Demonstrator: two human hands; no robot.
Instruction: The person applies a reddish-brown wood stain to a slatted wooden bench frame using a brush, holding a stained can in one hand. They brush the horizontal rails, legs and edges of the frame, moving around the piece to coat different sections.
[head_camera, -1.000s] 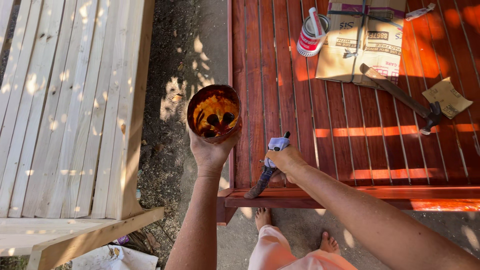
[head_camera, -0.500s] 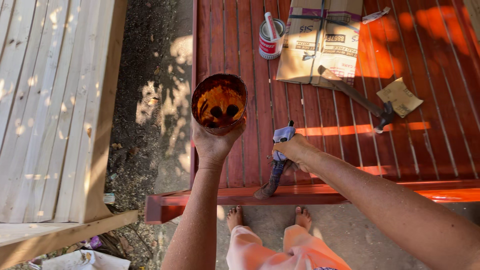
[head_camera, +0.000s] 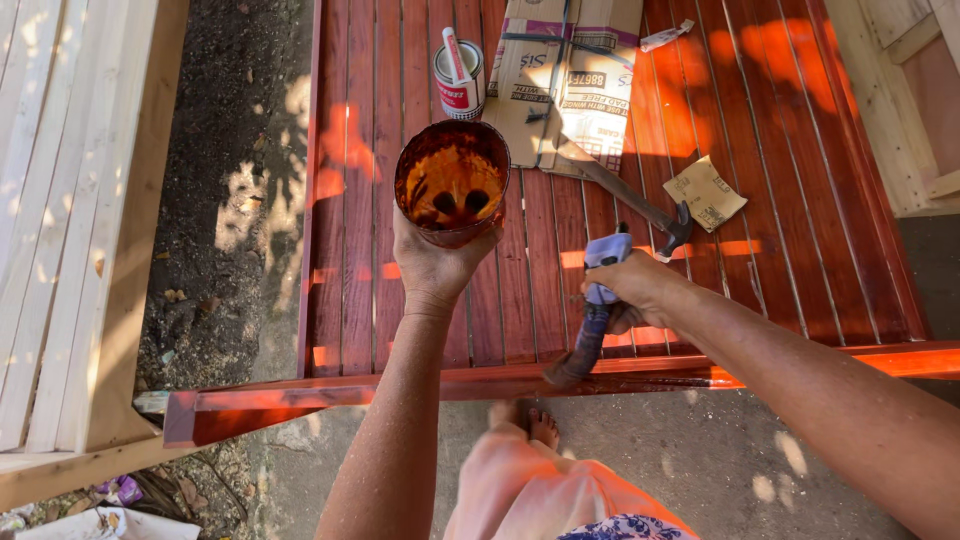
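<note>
Over the near edge of the slatted wooden frame (head_camera: 420, 150), seen from the head camera, the left hand (head_camera: 440, 265) cups a stain-smeared cup (head_camera: 452, 185) from below, fingers closed around its base. Just beside it, the right hand (head_camera: 630, 285) grips a paintbrush (head_camera: 590, 335), bristles touching the front rail (head_camera: 600, 372). Slats look already stained red-brown; the rail's left end, by my judgement, remains partly uncoated. A hammer (head_camera: 630, 195) lies further back.

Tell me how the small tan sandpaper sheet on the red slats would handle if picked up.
The tan sandpaper sheet looks thin, so it is probably light and floppy. It lies flat on the red slatted surface, so lifting an edge may be fiddly.
</note>
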